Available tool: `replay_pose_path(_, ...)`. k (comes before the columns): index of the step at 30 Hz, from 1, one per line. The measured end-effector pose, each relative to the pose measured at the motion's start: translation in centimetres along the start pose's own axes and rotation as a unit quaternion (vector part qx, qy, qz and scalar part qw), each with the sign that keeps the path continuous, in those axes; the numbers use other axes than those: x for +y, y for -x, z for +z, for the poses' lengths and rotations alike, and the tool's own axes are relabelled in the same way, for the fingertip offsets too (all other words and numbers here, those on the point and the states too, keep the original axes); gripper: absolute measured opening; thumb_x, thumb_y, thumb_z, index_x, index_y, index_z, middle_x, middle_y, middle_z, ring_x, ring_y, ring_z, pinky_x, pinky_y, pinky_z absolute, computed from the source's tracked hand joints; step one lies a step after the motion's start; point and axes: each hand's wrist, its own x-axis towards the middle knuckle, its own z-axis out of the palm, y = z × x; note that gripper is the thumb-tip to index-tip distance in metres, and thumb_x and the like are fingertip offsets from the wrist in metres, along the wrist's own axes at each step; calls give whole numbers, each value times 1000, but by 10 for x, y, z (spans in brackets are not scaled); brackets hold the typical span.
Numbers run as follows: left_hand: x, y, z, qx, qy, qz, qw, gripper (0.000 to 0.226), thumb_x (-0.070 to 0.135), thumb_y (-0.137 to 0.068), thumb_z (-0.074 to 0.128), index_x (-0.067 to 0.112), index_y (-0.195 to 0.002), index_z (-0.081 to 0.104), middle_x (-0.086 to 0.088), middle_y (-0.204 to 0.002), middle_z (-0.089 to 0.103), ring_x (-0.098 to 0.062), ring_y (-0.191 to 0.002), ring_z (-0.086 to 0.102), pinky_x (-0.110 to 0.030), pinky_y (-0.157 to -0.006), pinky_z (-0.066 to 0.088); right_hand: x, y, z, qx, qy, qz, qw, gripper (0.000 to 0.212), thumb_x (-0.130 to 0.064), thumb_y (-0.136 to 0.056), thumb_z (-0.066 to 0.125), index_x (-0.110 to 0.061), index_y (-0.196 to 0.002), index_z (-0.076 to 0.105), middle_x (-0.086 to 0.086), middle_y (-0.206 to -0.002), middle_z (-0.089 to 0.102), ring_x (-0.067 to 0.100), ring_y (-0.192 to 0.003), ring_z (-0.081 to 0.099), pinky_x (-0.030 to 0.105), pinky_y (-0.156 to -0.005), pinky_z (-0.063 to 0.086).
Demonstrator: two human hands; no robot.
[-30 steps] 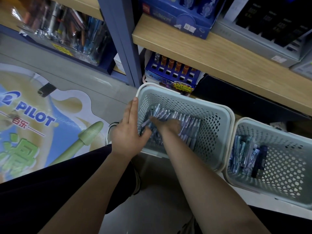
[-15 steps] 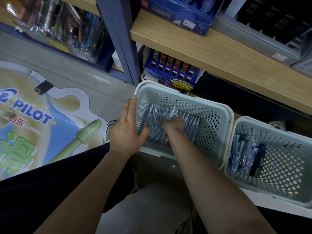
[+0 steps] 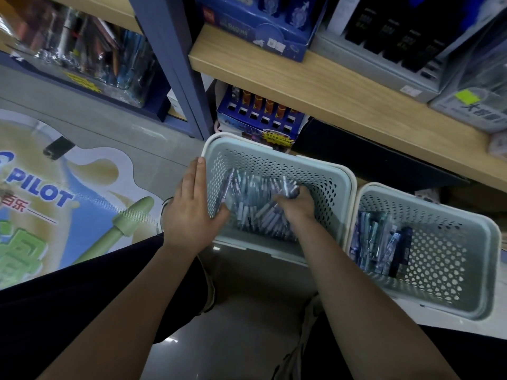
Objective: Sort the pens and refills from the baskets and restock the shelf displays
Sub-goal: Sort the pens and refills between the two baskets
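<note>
Two pale green perforated baskets stand on the floor by the shelf. The left basket (image 3: 323, 174) holds a heap of wrapped purple-grey pens (image 3: 255, 207). My left hand (image 3: 189, 212) holds that basket's left wall, fingers flat outside and thumb hooked inside. My right hand (image 3: 295, 204) is down in the heap, fingers curled around a small bunch of pens at its tip. The right basket (image 3: 452, 229) holds several blue and dark wrapped pens or refills (image 3: 380, 245) along its left side.
A wooden shelf (image 3: 343, 89) runs above the baskets with blue and grey display boxes on it. Below it sits a blue display box (image 3: 260, 116) with orange pens. A blue upright post (image 3: 175, 64) stands left of it. A PILOT floor sticker (image 3: 41, 193) lies at left.
My right hand has moved from the left-middle of the heap to the right and closed around a bunch of pens. My left hand stays on the basket wall.
</note>
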Motion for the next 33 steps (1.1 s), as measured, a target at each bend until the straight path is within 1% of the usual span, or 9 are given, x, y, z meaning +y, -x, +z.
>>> replay_pose_path(4, 0, 0, -1, -7, 27, -6, 1000, 97, 54, -80, 52, 10, -159, 19, -13, -160, 33, -37, -126, 56, -41, -67, 56, 1, 4, -4, 6, 13, -15, 1000, 36, -21, -86, 78, -11, -113, 57, 1, -107, 64, 13, -86, 62, 20, -75, 45)
replay_pose_path(8, -3, 2, -4, 4, 56, -8, 998, 98, 54, -80, 56, 14, -161, 17, -7, -164, 29, -34, -121, 60, -36, -69, 53, -2, 14, 4, 128, 43, -94, 986, 37, -24, -81, 81, -13, -93, 48, 1, -93, 54, 16, -79, 54, 23, -61, 37)
replay_pose_path(11, -6, 4, -8, -3, 81, -3, 997, 96, 46, -84, 64, 17, -161, 16, -7, -160, 35, -32, -117, 62, -36, -72, 51, -10, 23, 25, 17, 11, -121, 992, 16, -23, -88, 74, -15, -87, 61, -3, -79, 63, 13, -73, 62, 13, -57, 44)
replay_pose_path(13, -8, 8, -8, -8, 125, -56, 991, 84, 36, -94, 64, 20, -161, 16, -12, -137, 57, -33, -100, 65, -34, -69, 47, -16, 27, 46, -109, -21, -104, 988, 7, -23, -88, 75, -19, -88, 69, 0, -84, 72, 16, -78, 70, 27, -75, 60)
replay_pose_path(17, -19, 11, -6, -33, 206, -193, 959, 47, 43, -105, 41, 36, -151, 38, -6, -96, 66, -28, -92, 61, -38, -77, 47, -22, 25, 85, -251, 26, -57, 966, 30, -32, -88, 74, -15, -112, 70, 3, -109, 72, 20, -96, 68, 39, -94, 55)
replay_pose_path(22, -22, 9, -3, -35, 175, -161, 971, 56, 53, -95, 31, 26, -139, 52, -10, -89, 69, -35, -86, 63, -44, -75, 51, -26, 14, 112, -239, 62, -13, 969, 42, -32, -84, 77, -10, -118, 63, 6, -108, 71, 24, -95, 67, 35, -76, 54)
replay_pose_path(25, -23, 9, 1, -30, 167, -162, 972, 60, 57, -93, 31, 26, -141, 51, -12, -97, 71, -37, -92, 63, -47, -79, 52, -21, 3, 116, -226, 9, 20, 974, 29, -14, -88, 69, -7, -116, 64, 12, -113, 69, 31, -104, 65, 50, -94, 54)
replay_pose_path(28, -24, 10, 2, -25, 175, -167, 970, 64, 60, -92, 30, 26, -141, 51, -13, -99, 71, -37, -94, 62, -49, -81, 52, -19, 0, 123, -224, -1, 41, 974, 19, -7, -92, 60, -6, -110, 66, 19, -111, 69, 36, -101, 67, 55, -93, 55)
replay_pose_path(33, -22, 10, 2, -21, 189, -173, 966, 65, 65, -90, 27, 30, -139, 50, -9, -95, 70, -35, -90, 62, -48, -79, 52, -32, 9, 134, -174, 84, 34, 981, 29, -17, -96, 60, -3, -122, 64, 17, -115, 70, 30, -93, 71, 37, -77, 60)
